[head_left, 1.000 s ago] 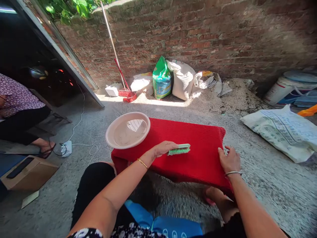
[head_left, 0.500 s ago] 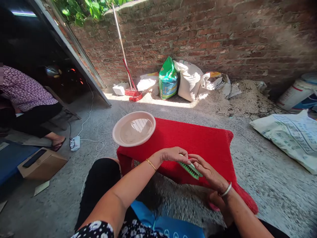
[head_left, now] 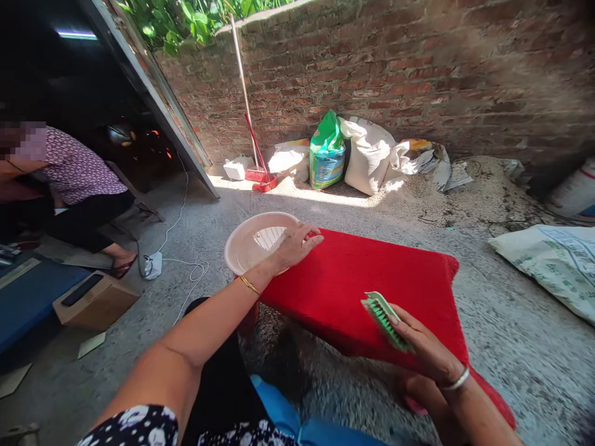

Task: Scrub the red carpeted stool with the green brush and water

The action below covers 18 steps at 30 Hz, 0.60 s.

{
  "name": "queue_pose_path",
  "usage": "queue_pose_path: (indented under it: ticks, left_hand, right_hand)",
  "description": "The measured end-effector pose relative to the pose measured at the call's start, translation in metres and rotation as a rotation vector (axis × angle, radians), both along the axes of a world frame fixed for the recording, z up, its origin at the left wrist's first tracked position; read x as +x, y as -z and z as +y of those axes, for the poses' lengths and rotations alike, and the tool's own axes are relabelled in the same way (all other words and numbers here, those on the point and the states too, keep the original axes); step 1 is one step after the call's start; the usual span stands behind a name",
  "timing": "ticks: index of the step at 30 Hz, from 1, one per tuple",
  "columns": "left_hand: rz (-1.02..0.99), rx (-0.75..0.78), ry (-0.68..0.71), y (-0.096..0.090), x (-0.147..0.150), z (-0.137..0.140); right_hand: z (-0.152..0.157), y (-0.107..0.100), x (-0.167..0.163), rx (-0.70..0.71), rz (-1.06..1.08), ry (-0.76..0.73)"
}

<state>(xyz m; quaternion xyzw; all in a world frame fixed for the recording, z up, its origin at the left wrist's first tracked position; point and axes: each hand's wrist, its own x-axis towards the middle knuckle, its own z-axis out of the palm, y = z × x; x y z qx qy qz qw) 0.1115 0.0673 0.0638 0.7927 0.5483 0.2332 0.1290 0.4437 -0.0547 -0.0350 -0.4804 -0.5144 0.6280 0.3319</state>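
Note:
A green scrub brush (head_left: 382, 314) is gripped in my right hand (head_left: 423, 341), its bristles turned to the left over the near edge of a red cloth (head_left: 372, 266). The cloth covers a low, bench-like surface and hangs down at the right front corner. My left hand (head_left: 297, 246) holds nothing; its fingers are apart, above the right rim of a pale pink basin (head_left: 237, 244). Clear water fills part of the basin and reflects light. Whether the left hand touches the rim I cannot tell.
Against the brick wall stand a green-and-blue bag (head_left: 328, 155), a white sack (head_left: 369, 158) and a red broom with dustpan (head_left: 264, 179). Another white sack (head_left: 553, 266) lies at right. At left are a seated person (head_left: 88, 167), a cardboard box (head_left: 95, 300) and a power strip (head_left: 153, 265).
My left hand has let go of the brush and moved left to the basin. My right hand now holds the brush alone, a little further right. The view has shifted slightly left.

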Motion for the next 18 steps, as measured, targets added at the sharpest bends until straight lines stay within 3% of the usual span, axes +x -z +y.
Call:
queue_pose_path:
  ticks: [2, 4, 7, 10, 18]
  left_hand:
    - [0.306, 0.046, -0.171, 0.001, -0.039, 0.023]
    - [0.419, 0.046, -0.240, 0.008, -0.069, 0.041]
    - [0.664, 0.028, -0.210, 0.025, -0.096, 0.057]
    - [0.711, 0.007, -0.155, 0.044, -0.106, 0.068]
    - [0.722, -0.010, -0.199, 0.087, -0.114, 0.089]
  right_hand:
    - [0.000, 0.005, 0.004, -0.017, 0.009, 0.048]
    - [0.000, 0.009, 0.007, -0.052, 0.027, 0.087]
    - [-0.001, 0.012, 0.008, -0.104, 0.036, 0.119]
    - [-0.002, 0.012, 0.010, -0.095, 0.003, 0.151]
    - [-0.003, 0.013, 0.016, -0.102, -0.101, 0.131]
